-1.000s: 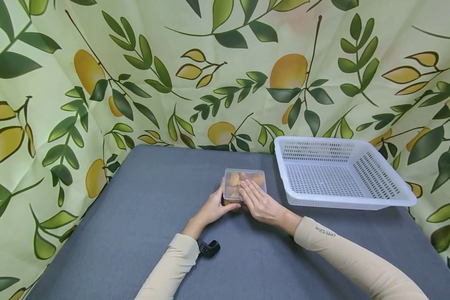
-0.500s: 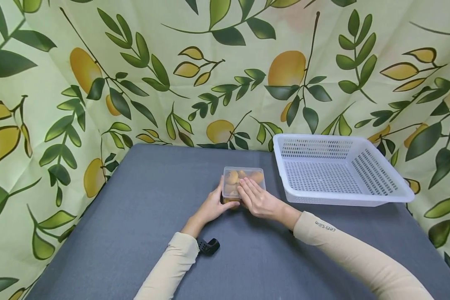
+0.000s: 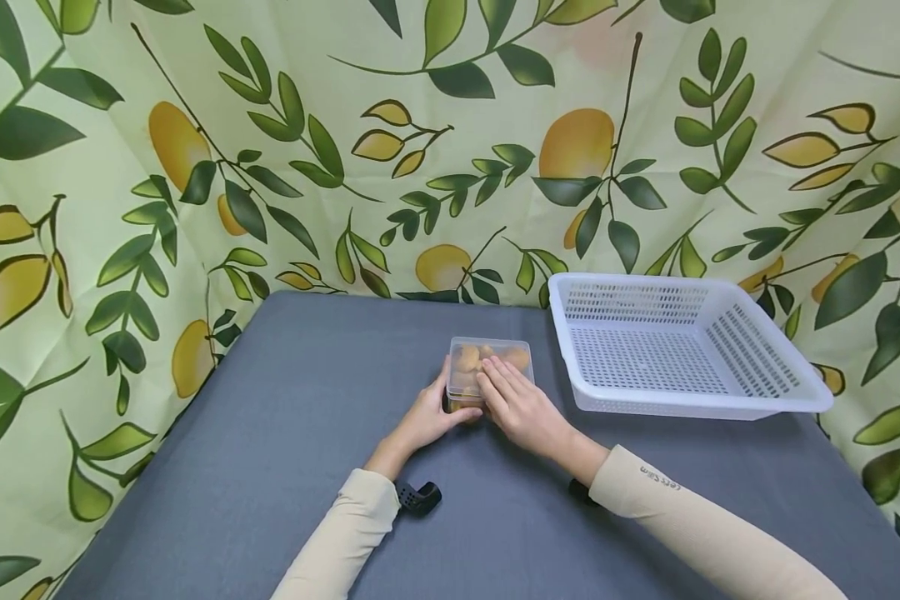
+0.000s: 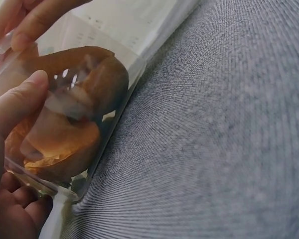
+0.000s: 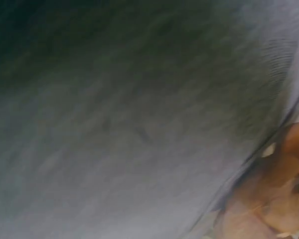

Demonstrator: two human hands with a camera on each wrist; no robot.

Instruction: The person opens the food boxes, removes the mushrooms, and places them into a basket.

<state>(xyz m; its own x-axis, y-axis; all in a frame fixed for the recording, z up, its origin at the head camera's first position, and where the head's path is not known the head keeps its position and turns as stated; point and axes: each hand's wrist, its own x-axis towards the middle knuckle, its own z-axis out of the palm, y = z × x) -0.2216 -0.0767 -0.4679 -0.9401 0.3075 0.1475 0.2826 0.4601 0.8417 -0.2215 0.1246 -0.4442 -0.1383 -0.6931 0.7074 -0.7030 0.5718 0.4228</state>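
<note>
A clear square plastic food container (image 3: 462, 383) with a lid stands on the grey-blue table, holding several round, orange-brown pieces (image 4: 84, 84). My left hand (image 3: 422, 419) grips the container from its left side, the thumb across the near wall and the other fingers along the left side. In the left wrist view, the left thumb (image 4: 22, 102) overlaps the transparent wall. My right hand (image 3: 528, 414) lies over the lid's near right part with its fingers straight, fingertips near the middle. The right wrist view is blurred, with the container's brown contents (image 5: 274, 194) at its lower right.
A white perforated plastic basket (image 3: 645, 358) stands at the table's back right, right of the container. A curtain with leaf and fruit print (image 3: 487, 133) surrounds the back and sides. A black wrist strap (image 3: 418, 498) shows by the left sleeve.
The right wrist and forearm have shifted slightly toward the near right, while the fingers stay on the lid. The left hand and the container keep their place; the head view bobs slightly.
</note>
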